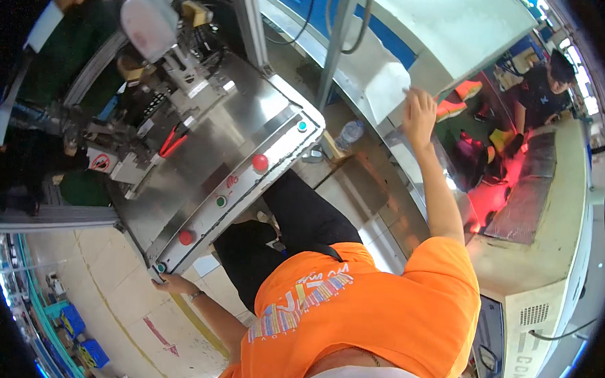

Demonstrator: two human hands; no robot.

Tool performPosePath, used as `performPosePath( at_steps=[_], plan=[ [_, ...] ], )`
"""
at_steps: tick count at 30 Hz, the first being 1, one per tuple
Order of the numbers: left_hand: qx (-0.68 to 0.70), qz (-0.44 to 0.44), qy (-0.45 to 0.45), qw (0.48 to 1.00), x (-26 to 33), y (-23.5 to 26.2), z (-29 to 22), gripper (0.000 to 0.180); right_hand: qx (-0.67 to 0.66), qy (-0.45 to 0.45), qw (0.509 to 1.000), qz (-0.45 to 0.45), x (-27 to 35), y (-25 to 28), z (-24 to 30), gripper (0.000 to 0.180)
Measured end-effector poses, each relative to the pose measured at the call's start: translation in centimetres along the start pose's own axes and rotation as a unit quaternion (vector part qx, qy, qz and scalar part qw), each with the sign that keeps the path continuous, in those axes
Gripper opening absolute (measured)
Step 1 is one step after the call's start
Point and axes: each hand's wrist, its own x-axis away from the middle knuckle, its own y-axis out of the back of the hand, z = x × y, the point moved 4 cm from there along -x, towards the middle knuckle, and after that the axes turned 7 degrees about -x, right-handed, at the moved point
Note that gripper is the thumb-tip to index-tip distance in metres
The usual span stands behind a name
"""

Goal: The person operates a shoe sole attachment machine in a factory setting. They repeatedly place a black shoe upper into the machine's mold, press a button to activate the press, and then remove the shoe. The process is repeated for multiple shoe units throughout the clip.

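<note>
Fingers: those of the right hand (419, 115) are spread wide and laid flat against the white panel (388, 81); those of the left hand (170, 282) are curled narrow round the near corner of the steel machine table (223, 145), by a small green button (160, 268).
White panel: far and right of centre — a pale sheet below a white hood, its lower edge at the raised right hand.
Conveyor housing: a long cream cabinet (549, 267) down the right side, with a dark mesh belt (528, 192) lit red from within.
Steel machine table: left of centre, tilted across the view, its front rail running from far right to near left.
Rail buttons: one teal (302, 127), one large red (260, 162), one green (221, 201), one smaller red (186, 237) — all spaced apart along the rail.
Machine head: far left, a pale rounded cover (148, 20) above clamps, wires and a pair of red-handled pliers (173, 141).
Person: orange shirt (371, 313) and dark trousers, standing between table and conveyor, arms stretched well apart.
Co-worker: far right, in dark clothes (539, 98), bent over the conveyor's far end near orange shoes (455, 101).
Bottle: a clear plastic one (349, 133) just right of the table's far corner.
Floor: pale tiles (110, 275) with red marks, blue crates (74, 321) at the near left.
</note>
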Motion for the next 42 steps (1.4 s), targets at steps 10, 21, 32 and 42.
performPosePath(
  at_steps=[10, 21, 32, 42],
  plan=[
    [-0.078, -0.032, 0.033, 0.996, -1.7, -0.1, 2.3, 0.049, 0.262, -0.523, 0.802, -0.124, 23.4, 9.3, -19.4, 0.054],
    [0.039, 0.112, -0.067, 0.991, -9.3, -3.2, 13.2, 0.043, 0.157, -0.329, 0.836, 0.410, 31.8, 3.2, -34.5, 0.043],
    [0.053, 0.083, 0.077, 0.992, -5.3, -1.6, 7.9, 0.036, -0.145, -0.394, 0.902, 0.100, 17.8, 10.2, -29.5, 0.024],
    [0.093, 0.279, -0.308, 0.905, 14.1, -0.9, -22.0, 0.025, -0.665, -0.227, 0.687, 0.187, 6.1, 10.6, 2.7, 0.005]
  ],
)
